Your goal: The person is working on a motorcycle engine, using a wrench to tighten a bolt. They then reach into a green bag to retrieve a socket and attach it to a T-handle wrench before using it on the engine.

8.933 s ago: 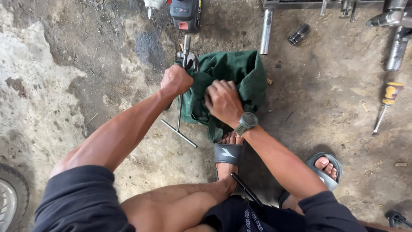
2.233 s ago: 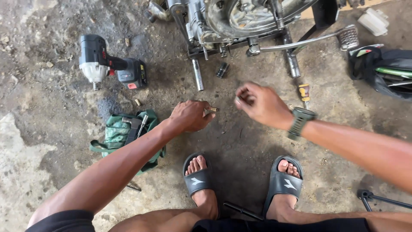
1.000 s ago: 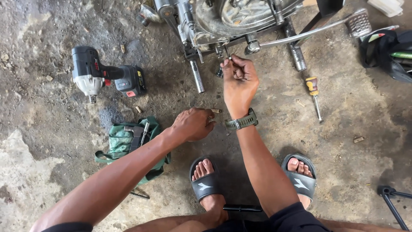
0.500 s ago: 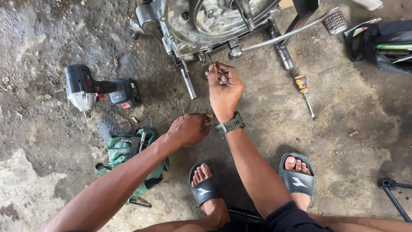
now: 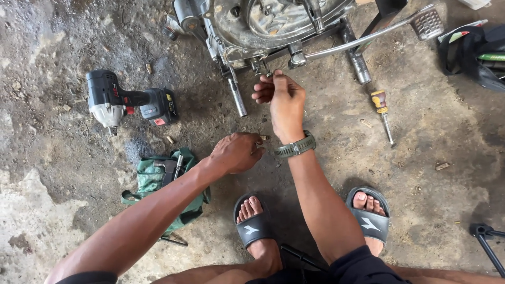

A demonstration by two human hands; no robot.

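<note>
My right hand (image 5: 284,102), with a watch on its wrist, is raised to the lower edge of a metal engine casing (image 5: 263,23). Its fingertips pinch a small bolt (image 5: 269,74) against the casing's bottom lugs. My left hand (image 5: 238,152) rests low over the concrete floor as a loose fist. A small metal piece (image 5: 263,138) peeks out at its fingertips. Both of my feet in black sandals (image 5: 252,226) stand just below the hands.
A cordless impact wrench (image 5: 126,100) lies at the left. A green cloth (image 5: 150,184) holds a few tools. A yellow-handled screwdriver (image 5: 381,108) lies right of my hand, and a black bag (image 5: 473,47) sits at the top right. A foot lever (image 5: 368,34) juts from the engine.
My right hand has risen from near the left hand to the engine's lower edge. The left fist has stayed low over the floor.
</note>
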